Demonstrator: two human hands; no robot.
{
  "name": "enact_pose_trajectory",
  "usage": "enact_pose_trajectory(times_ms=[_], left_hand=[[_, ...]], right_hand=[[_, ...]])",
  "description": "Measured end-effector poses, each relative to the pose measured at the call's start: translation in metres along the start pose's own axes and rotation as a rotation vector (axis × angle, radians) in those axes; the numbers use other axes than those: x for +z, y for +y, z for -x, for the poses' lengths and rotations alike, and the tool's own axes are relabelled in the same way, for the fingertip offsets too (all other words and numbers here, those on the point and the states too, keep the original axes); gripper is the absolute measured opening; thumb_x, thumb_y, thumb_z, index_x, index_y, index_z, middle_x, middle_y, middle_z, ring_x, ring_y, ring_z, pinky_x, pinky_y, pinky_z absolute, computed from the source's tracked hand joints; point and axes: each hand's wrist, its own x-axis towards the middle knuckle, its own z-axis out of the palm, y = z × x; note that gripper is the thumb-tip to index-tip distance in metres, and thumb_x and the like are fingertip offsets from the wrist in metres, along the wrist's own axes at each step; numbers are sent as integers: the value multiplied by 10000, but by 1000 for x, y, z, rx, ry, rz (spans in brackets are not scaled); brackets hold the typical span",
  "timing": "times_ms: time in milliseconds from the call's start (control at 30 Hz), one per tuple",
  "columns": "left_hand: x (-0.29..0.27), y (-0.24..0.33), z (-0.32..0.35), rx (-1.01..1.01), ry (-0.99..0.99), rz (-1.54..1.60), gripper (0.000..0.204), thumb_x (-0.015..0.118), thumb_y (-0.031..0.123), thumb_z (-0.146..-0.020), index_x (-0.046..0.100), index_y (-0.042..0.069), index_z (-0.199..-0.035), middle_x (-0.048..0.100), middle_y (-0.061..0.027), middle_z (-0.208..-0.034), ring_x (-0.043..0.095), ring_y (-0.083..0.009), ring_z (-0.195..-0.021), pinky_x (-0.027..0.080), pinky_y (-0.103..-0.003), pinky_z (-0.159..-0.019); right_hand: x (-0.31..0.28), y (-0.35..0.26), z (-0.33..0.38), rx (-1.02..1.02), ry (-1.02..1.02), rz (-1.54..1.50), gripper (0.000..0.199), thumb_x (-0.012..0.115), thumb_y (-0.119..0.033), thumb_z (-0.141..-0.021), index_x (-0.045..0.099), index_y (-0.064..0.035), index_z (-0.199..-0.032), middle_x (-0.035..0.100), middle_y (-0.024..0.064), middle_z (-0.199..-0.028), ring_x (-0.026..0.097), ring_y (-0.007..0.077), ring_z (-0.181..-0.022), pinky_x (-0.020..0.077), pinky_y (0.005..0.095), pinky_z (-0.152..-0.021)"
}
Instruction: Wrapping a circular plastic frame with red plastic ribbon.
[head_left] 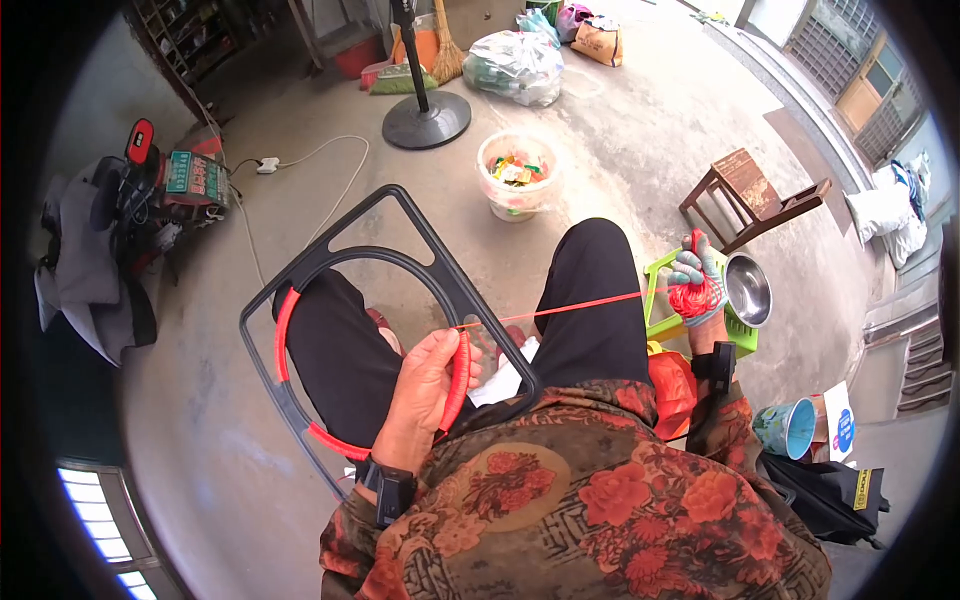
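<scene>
A black frame (262, 318) with a large round opening rests tilted over my lap. Red cord is wound tightly round parts of its ring, in separate stretches. My left hand (425, 385) is closed on the ring, fingers pinching beside the wrapped cord (459, 375) on its right side. From there a thin red strand (580, 304) runs straight and taut to my right hand (706, 275), held out to the right in a grey-green glove. That hand is closed round a bundle of red cord (692, 299).
A green stool (660, 315) with a metal bowl (748, 290) stands by my right hand. Ahead are a white bucket (517, 212) with wrappers, a fan base (427, 121) and a wooden chair (752, 190). A white cable (345, 190) crosses the floor at left.
</scene>
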Motion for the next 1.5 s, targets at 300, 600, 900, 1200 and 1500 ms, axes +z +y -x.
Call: enact_pose_trajectory(times_ms=[300, 600, 900, 1200, 1500], left_hand=[[-19, -6, -1, 66, -58, -40, 205, 500, 190, -899, 578, 3, -864, 609, -134, -699, 593, -226, -573, 494, -328, -494], [19, -10, 12, -48, -86, -114, 165, 546, 168, -894, 559, 3, -884, 638, -159, -821, 627, -216, -679, 538, -335, -623], [8, -14, -8, -22, -30, 61, 143, 511, 131, -896, 538, -3, -939, 613, -115, -786, 610, -205, -677, 513, -328, -599], [-1, -14, -1, 56, 28, 8, 103, 586, 155, -872, 590, 52, -865, 624, -42, -764, 605, -135, -666, 507, -268, -592], [7, -10, 6, -2, -15, 42, 111, 592, 159, -872, 595, 48, -875, 621, -28, -751, 592, -124, -636, 526, -289, -620]], right_hand=[[58, 72, -11, -135, 156, 1338, 346, 607, -417, -800, 607, -101, -940, 618, 90, -803, 600, 246, -716, 496, 356, -677], [90, 210, -44, -350, 100, 1247, 392, 673, -258, -765, 578, -52, -1085, 652, 139, -913, 633, 179, -785, 496, 294, -719], [111, 233, -39, 632, -128, 319, 392, 593, -399, -840, 606, -55, -1026, 636, 63, -818, 612, 168, -648, 495, 278, -544], [124, 199, 9, 474, -219, 1293, 393, 692, -335, -760, 617, -18, -979, 619, 35, -784, 556, 91, -666, 463, 251, -616], [90, 194, 47, 848, 26, 479, 387, 681, -349, -790, 596, -61, -1035, 640, 46, -931, 612, 151, -794, 486, 275, -742]])
